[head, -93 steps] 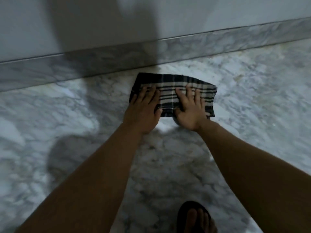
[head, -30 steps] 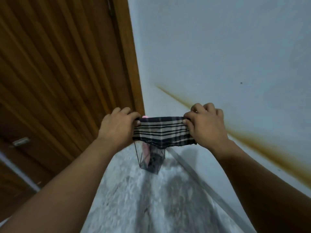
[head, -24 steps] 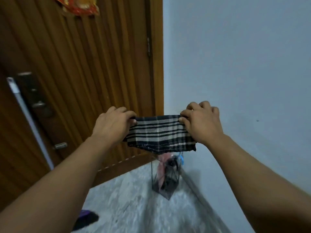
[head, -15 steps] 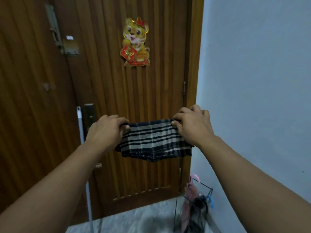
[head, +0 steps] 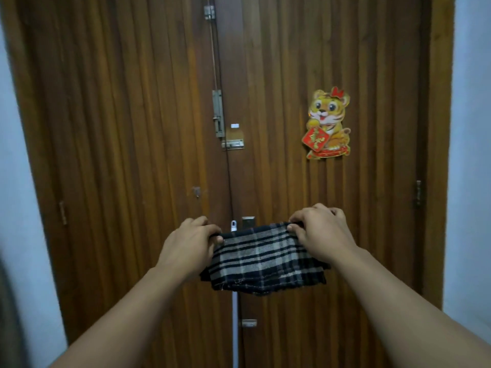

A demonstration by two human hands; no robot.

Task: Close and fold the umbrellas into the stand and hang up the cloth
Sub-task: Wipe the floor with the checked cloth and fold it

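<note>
Cloth (head: 261, 261) betw. hands, white pole (head: 235, 325) behind.

Both of my bare forearms reach forward from the lower corners of the view and converge toward the centre, elbows out of sight. My left hand (head: 190, 248) is seen from the back, knuckles up, fingers curled under and thumb tip pressed against them in a closed pinch on the cloth (head: 263, 261). My right hand (head: 320, 235) sits slightly higher, also back-up, fingers bent over and thumb tucked beneath in a matching closed pinch on the same cloth. The two hands are level with each other, apart, wrists nearly straight, palms facing down and away.
</note>
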